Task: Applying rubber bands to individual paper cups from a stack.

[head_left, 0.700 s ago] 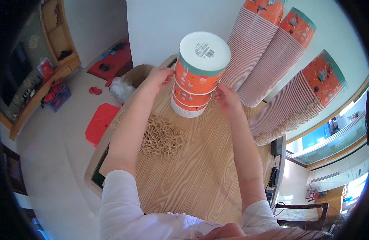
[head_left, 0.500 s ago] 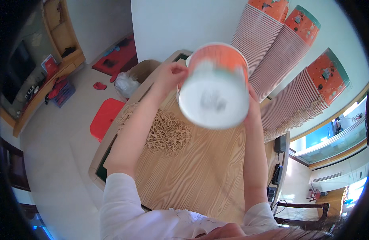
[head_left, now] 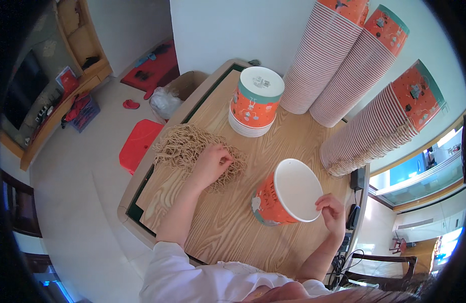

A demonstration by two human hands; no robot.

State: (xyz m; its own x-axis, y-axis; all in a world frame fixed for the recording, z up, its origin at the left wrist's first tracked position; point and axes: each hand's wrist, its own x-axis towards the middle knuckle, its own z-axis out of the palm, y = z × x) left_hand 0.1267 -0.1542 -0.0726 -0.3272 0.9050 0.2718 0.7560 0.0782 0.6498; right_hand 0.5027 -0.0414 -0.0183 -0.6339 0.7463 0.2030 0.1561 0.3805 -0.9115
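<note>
The left hand [head_left: 211,164], nearer the pile of tan cord loops [head_left: 181,146], lies over its right-hand part, fingers curled; whether they grip a strand cannot be told. On the table [head_left: 225,224], right of the pile, the orange paper bucket [head_left: 271,203] sits mouth up, axis apparently leaning rightward; the right hand [head_left: 333,213] pinches its rim.

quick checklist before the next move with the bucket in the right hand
1. Right hand on the rim of the bucket: ok
2. Bucket mouth uncovered: ok
3. Bucket base resting on the table: cannot tell
4. Left hand at the pile of tan cords: ok
5. Cord pinched in its fingers: cannot tell
6. Cords laid out separately: not ok, heaped in a tangle
</note>
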